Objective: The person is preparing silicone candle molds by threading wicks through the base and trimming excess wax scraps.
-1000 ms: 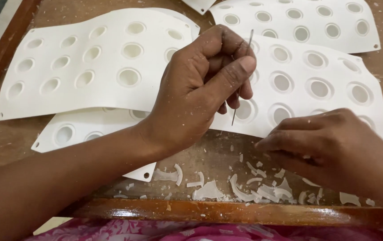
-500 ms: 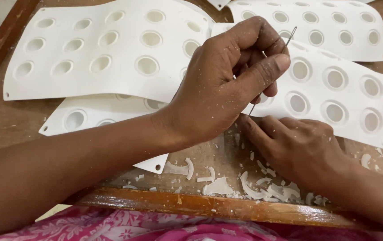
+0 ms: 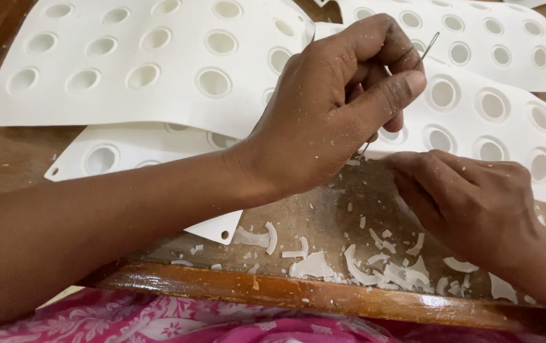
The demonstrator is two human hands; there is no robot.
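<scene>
The left hand (image 3: 336, 108) pinches a thin needle (image 3: 427, 47) that could poke the flat, empty right hand (image 3: 470, 203) pressing the white sheet (image 3: 476, 127) just below.

head view, steeply downward, close over table (image 3: 6, 159)

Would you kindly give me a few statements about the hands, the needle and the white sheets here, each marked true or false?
1. The left hand pinches a thin metal needle in its fingers. True.
2. The right hand is raised well above the brown wooden table. False: it rests low, at the edge of a white moulded sheet with round cavities.
3. White trimmed scraps lie near the table's front rim. True.
4. Only one white sheet is on the table. False: several overlap.
5. The sheets' cavities are square. False: they are round.
</scene>
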